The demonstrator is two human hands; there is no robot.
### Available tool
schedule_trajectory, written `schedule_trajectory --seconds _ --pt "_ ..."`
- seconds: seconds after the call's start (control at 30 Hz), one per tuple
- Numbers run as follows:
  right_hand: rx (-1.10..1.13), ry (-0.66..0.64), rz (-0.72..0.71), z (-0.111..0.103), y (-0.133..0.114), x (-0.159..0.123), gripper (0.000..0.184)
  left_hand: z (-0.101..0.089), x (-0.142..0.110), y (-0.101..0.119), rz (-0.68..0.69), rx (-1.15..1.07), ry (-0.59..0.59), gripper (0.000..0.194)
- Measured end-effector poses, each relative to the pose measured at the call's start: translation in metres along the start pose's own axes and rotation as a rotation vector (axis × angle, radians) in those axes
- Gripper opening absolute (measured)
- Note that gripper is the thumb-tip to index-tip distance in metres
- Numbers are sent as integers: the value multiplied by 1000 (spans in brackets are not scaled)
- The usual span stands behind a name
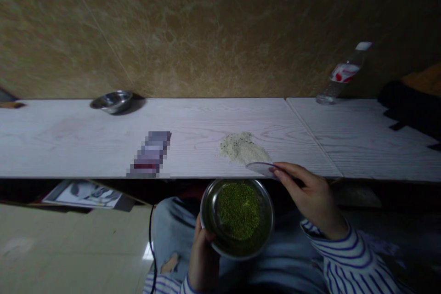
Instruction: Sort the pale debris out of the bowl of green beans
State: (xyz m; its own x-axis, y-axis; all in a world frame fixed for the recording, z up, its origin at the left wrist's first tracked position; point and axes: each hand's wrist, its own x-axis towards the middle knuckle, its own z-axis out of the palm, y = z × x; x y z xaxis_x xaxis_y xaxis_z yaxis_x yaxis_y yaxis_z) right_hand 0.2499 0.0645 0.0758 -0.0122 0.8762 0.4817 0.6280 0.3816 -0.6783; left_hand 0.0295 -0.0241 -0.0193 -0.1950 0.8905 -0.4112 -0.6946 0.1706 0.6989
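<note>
My left hand (pixel 204 252) grips the rim of a steel bowl (pixel 269 234), held just below the table's front edge over my lap. Inside the bowl lie many small green beans (pixel 239 211), likely mung beans by their look. Between the thumb and fingers of my right hand (pixel 310 193) is a thin, clear round disc (pixel 259 168). The disc is tilted at the table's front edge, beside a pile of white grains (pixel 250 149) like rice. Some dark green beans are mixed into the left part of that pile.
A second steel bowl (pixel 112 102) sits at the back left. A pixelated flat object (pixel 149 154) lies left of the pile. A clear plastic bottle (pixel 342 76) stands back right, near dark cloth (pixel 409 105). Under the white table (pixel 196 119) is an open drawer (pixel 89 195).
</note>
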Motion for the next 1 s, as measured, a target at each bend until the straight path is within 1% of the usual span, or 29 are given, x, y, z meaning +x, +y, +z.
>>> schedule_trajectory --seconds 0.17,0.33,0.47,0.53,0.6,0.7,0.83,0.93,1.0 --pt "-3 60 63 -8 12 -2 26 6 5 -1 -8 -18 -32 53" --pt "5 83 120 -17 26 -2 31 14 15 5 7 23 -45 53" --pt "65 119 204 -21 37 -1 36 19 19 7 -33 31 -61 52" --pt "89 132 239 -22 41 0 39 22 19 4 -42 24 -89 48" --pt "102 133 260 -21 45 1 41 24 20 -1 -43 1 -90 46" --pt "102 129 280 -20 51 3 40 24 23 -11 -34 -37 -84 51" --pt "62 117 262 -20 58 7 36 24 29 -18 -58 -59 -149 57" --pt "4 69 176 -20 57 13 31 27 30 -16 -64 -50 -97 53" --pt "-52 33 104 -17 53 20 29 30 31 -14 -76 -40 -81 53"
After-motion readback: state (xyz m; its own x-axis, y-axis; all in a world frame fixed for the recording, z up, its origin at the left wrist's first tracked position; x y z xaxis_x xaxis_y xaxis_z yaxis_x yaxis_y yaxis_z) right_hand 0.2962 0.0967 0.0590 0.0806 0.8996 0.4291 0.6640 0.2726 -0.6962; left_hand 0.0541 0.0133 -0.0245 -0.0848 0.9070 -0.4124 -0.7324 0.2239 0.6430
